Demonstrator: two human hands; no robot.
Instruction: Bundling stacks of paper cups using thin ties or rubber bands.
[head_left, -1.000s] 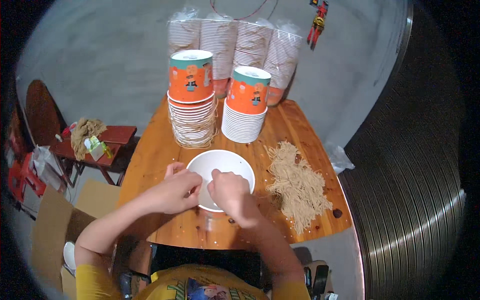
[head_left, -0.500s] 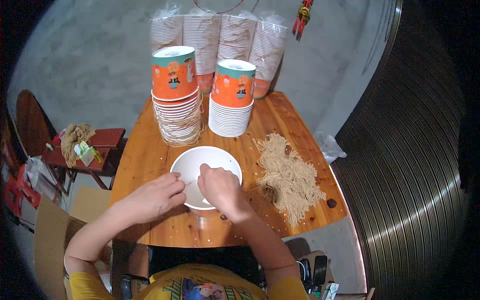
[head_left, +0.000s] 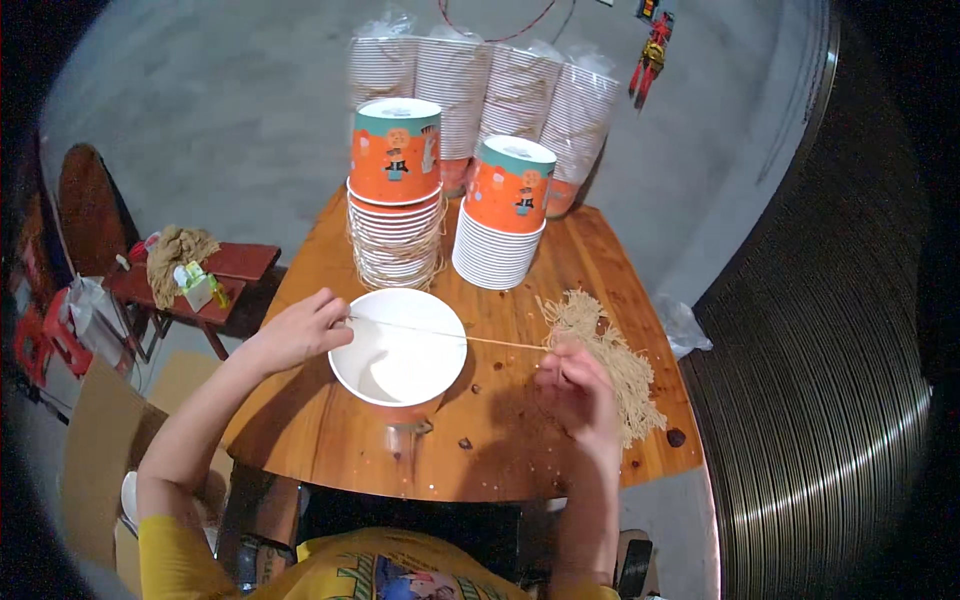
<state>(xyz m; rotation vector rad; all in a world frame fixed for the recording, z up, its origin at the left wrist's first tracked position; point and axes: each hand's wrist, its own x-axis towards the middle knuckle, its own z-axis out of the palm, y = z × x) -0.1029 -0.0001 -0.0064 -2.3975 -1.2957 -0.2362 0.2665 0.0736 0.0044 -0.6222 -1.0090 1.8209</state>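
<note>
A pale string (head_left: 500, 343) runs taut across the mouth of a white-lined paper bucket (head_left: 415, 372) on the wooden table. At its left end, my left hand (head_left: 300, 335) is closed in a pinch beside the bucket's rim. My right hand (head_left: 580, 385), slightly blurred, pinches the other end, to the right of the bucket and next to a heap of loose tan strings (head_left: 590, 325). Farther back stand two stacks of upturned paper buckets with orange and green prints. The left stack (head_left: 397, 165) has strings looped around its rims; the right stack (head_left: 500, 250) shows none.
Behind these stand several tall bucket stacks (head_left: 450, 95) wrapped in clear plastic, near the grey wall. A red bench (head_left: 240, 262) with another tan bundle is at the left, above a cardboard box (head_left: 95, 460). A ribbed metal shutter (head_left: 820, 400) rises at the right.
My hands were close together over the bucket; now they are wide apart, the right one having moved right, with the string stretched between them. The whole view has shifted a little.
</note>
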